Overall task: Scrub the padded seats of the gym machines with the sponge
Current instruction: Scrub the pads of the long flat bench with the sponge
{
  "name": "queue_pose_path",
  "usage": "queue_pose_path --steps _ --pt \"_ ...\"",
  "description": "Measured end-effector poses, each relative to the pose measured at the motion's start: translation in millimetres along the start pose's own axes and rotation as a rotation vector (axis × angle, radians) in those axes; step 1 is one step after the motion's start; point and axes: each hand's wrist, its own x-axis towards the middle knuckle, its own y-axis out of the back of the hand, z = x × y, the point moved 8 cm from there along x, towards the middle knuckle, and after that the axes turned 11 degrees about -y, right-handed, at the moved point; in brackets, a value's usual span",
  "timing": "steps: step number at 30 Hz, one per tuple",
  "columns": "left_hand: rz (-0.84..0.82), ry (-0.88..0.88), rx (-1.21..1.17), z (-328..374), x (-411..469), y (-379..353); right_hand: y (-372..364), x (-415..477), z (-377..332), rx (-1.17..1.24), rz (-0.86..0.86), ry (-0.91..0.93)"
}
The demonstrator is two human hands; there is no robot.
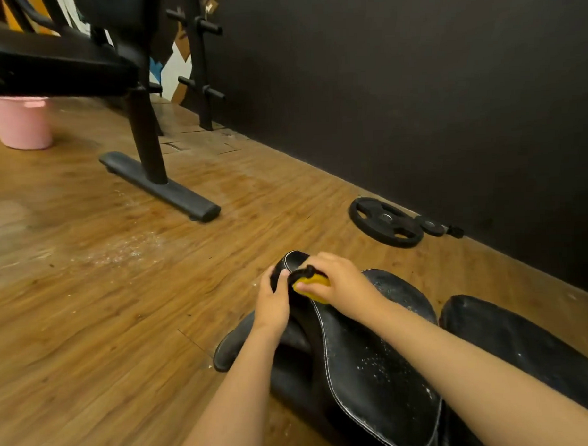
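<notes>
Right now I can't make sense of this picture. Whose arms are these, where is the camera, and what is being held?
There is one picture, taken by a wide-angle camera worn on a person's head, looking forward and down. The two bare arms are that person's own. The right hand grips a yellow sponge against the narrow end of a black padded seat, which is speckled with white flecks. The left hand grips the same end from the side. Around them is a wooden floor with a pink bucket, a black weight plate by the dark wall, and the foot of a bench.
</notes>
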Motion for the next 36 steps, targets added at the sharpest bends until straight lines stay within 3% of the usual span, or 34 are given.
queue_pose_path --steps 6,9,11,13,18,21,28,33,36 --pt "-0.020 0.053 -0.063 -10.7 2.2 0.6 25.9 24.9 42.3 0.076 0.306 -0.281" --pt "-0.002 0.052 -0.086 -13.6 4.2 -0.6 15.2 0.8 18.8 0.081 0.181 -0.116" --pt "0.011 0.031 -0.074 -11.9 3.7 -2.6 -4.6 -23.2 -3.4 -0.076 0.043 0.079" --pt "0.036 0.019 -0.049 -9.7 1.9 -2.3 -11.4 -28.5 -4.4 -0.178 0.011 0.127" --pt "0.038 0.050 -0.062 -12.7 1.9 -0.1 28.1 13.3 40.7 -0.003 0.275 -0.203" --pt "0.029 0.056 -0.075 -14.0 2.2 -0.2 26.5 12.7 57.6 0.091 0.272 -0.303" --pt "0.100 0.045 -0.027 -11.0 0.3 -2.9 27.1 -25.4 61.0 0.100 0.038 -0.225" --pt "0.104 0.038 0.000 -3.0 -4.5 -4.2 39.0 12.9 116.7 -0.038 0.144 -0.463" --pt "0.140 0.017 0.023 -2.0 -5.5 -5.7 24.3 35.3 112.2 0.041 0.140 -0.471"
